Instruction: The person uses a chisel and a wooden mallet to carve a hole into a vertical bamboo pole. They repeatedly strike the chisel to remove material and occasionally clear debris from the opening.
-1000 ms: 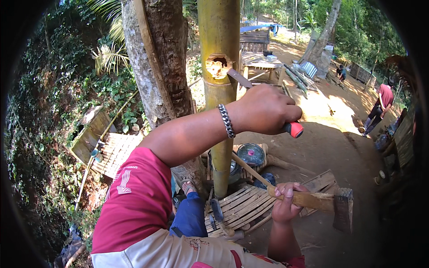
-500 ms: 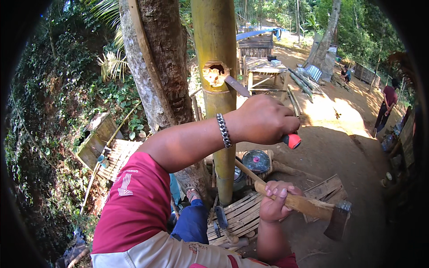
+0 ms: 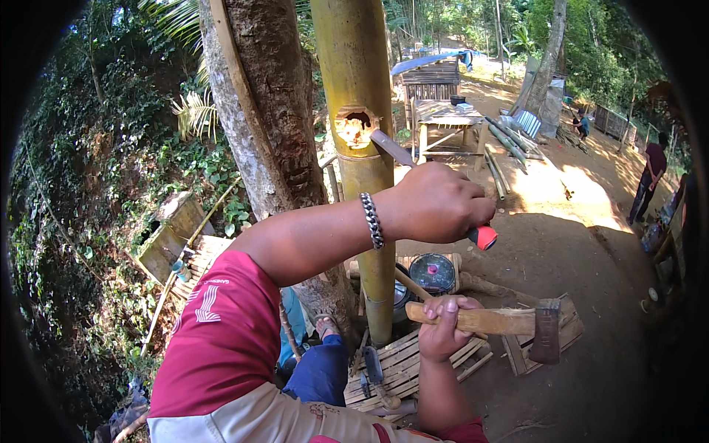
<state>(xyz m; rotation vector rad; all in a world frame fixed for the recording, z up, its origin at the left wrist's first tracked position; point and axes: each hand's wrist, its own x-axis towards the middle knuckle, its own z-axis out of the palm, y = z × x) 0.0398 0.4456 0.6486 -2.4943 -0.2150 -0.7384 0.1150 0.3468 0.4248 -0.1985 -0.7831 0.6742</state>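
Note:
My left hand [image 3: 442, 201] is wrapped round the dark, red-ended handle of a chisel [image 3: 392, 148]. The blade's tip meets the right edge of a rough hole [image 3: 354, 129] cut in a thick, upright yellow-green bamboo pole [image 3: 351, 59]. Pale torn fibres show in the hole, with a dark hollow at its top. Lower down, my right hand [image 3: 444, 331] grips the wooden handle of a hatchet [image 3: 506, 321], held nearly level. Its dark steel head points right, below the chisel's handle and apart from it.
A tree trunk [image 3: 277, 96] stands just left of the pole. Below are a bamboo-slat platform [image 3: 421, 354], a lidded pot [image 3: 432, 273] and my foot [image 3: 326, 325]. Farther off stand a bamboo table [image 3: 443, 112] and a person [image 3: 648, 177]. Leafy ground slopes at left.
The hatchet's head has swung up from a downward tilt to nearly level, and my right hand has shifted slightly left. The chisel stays against the hole's edge. The view has shifted a little.

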